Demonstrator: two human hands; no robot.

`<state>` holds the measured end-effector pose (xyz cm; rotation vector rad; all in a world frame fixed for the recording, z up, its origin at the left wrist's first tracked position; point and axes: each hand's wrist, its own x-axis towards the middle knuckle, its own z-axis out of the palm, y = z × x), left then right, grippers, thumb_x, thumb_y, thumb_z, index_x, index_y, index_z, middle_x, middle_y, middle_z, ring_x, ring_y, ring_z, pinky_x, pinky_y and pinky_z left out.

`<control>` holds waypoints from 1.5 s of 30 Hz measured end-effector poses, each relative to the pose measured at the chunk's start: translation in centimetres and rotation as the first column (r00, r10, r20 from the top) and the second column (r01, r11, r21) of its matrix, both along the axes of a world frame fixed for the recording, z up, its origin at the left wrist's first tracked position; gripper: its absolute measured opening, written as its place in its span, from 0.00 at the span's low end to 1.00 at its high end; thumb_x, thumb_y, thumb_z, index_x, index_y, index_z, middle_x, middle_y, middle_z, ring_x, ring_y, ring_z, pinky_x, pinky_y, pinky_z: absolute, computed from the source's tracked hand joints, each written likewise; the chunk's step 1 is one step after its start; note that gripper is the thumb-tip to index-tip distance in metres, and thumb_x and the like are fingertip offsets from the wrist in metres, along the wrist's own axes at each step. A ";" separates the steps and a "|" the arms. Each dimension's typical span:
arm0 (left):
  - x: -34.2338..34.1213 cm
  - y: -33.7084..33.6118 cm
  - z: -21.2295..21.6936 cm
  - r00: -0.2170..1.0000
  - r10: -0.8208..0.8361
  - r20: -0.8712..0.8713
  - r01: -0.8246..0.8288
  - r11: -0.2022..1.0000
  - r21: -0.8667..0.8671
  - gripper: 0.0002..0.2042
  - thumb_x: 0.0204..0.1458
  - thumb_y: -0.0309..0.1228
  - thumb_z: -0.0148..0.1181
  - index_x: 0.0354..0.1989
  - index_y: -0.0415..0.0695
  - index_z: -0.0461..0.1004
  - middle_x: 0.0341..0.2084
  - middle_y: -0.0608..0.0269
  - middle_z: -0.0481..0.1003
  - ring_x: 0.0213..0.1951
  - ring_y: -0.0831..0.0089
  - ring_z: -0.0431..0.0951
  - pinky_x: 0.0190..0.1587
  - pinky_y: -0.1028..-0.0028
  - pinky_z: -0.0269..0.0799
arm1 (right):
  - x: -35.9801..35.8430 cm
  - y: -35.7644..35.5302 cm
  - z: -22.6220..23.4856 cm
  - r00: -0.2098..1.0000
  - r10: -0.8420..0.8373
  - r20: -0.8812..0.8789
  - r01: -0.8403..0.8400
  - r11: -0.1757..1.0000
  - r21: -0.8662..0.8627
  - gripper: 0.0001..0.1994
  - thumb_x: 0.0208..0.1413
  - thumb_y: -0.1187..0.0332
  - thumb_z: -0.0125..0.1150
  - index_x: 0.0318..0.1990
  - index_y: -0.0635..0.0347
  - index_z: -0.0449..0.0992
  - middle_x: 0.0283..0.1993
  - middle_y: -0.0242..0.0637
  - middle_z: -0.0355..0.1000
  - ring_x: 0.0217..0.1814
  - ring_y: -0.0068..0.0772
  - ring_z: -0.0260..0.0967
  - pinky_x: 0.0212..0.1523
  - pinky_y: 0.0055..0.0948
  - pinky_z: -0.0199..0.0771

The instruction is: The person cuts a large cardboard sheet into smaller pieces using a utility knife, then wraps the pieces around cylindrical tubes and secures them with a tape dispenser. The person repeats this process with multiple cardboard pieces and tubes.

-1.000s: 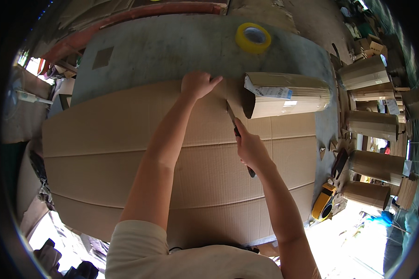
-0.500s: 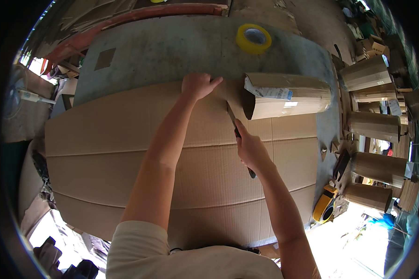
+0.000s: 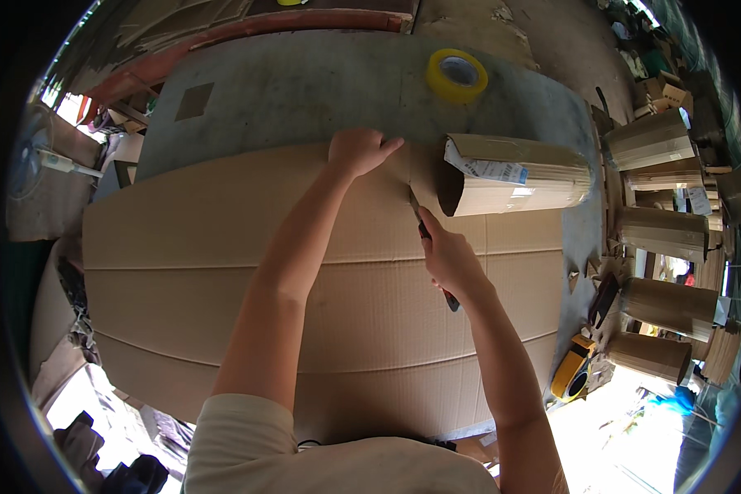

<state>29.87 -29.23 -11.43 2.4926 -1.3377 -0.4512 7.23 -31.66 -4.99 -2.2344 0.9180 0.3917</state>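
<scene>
A large creased sheet of brown cardboard (image 3: 370, 317) lies across the table in front of me. At its far edge, my left hand (image 3: 360, 153) is closed with the fingers curled over the edge and the thumb pointing right. My right hand (image 3: 454, 262) grips the dark handle of a knife (image 3: 416, 206). The narrow blade points away from me, its tip at the cardboard just below and right of my left hand. Right of the blade, a folded cardboard tube (image 3: 519, 174) with a white label rests on the sheet's far right part.
A roll of yellow tape (image 3: 438, 78) sits on the grey table (image 3: 305, 90) beyond the sheet. By the table's right edge is a yellow-and-black tape dispenser (image 3: 574, 366). Several folded cardboard tubes (image 3: 663, 229) are stacked farther right. A fan (image 3: 33, 160) stands at the left.
The view has shifted slightly, so the scene sits a little farther right and lower. Both hands and the knife stay almost where they were on the cardboard.
</scene>
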 end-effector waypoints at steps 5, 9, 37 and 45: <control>-0.1 0.1 0.6 0.999 0.025 -0.030 -0.025 1.000 0.010 0.29 0.50 0.57 0.39 0.14 0.44 0.72 0.15 0.57 0.72 0.24 0.59 0.74 0.29 0.62 0.69 | 0.9 -0.4 1.5 0.999 -0.026 -0.022 0.028 0.995 0.096 0.21 0.57 0.70 0.39 0.59 0.49 0.53 0.23 0.46 0.69 0.16 0.35 0.67 0.19 0.34 0.69; 0.1 0.0 0.9 1.000 0.002 0.013 -0.002 1.000 0.005 0.29 0.50 0.57 0.38 0.15 0.45 0.73 0.15 0.57 0.73 0.24 0.59 0.74 0.29 0.62 0.69 | 1.9 -0.4 3.2 0.993 -0.061 -0.098 0.077 0.983 0.169 0.21 0.56 0.68 0.39 0.59 0.50 0.54 0.25 0.49 0.71 0.18 0.42 0.69 0.23 0.39 0.71; -0.1 0.6 2.8 0.997 0.015 -0.074 -0.016 1.000 -0.013 0.30 0.49 0.60 0.40 0.17 0.42 0.71 0.18 0.54 0.73 0.25 0.56 0.74 0.29 0.61 0.68 | -0.8 1.3 6.4 0.988 -0.026 -0.152 0.054 0.982 0.182 0.21 0.57 0.72 0.38 0.59 0.51 0.54 0.18 0.42 0.66 0.11 0.30 0.65 0.13 0.30 0.67; -0.1 0.5 3.8 0.997 0.024 -0.070 -0.025 1.000 -0.007 0.31 0.48 0.61 0.40 0.15 0.41 0.69 0.16 0.56 0.71 0.23 0.60 0.73 0.28 0.64 0.67 | -0.8 1.5 6.1 0.992 -0.023 -0.128 0.050 0.976 0.213 0.20 0.59 0.68 0.36 0.59 0.53 0.52 0.20 0.46 0.69 0.15 0.40 0.67 0.20 0.37 0.69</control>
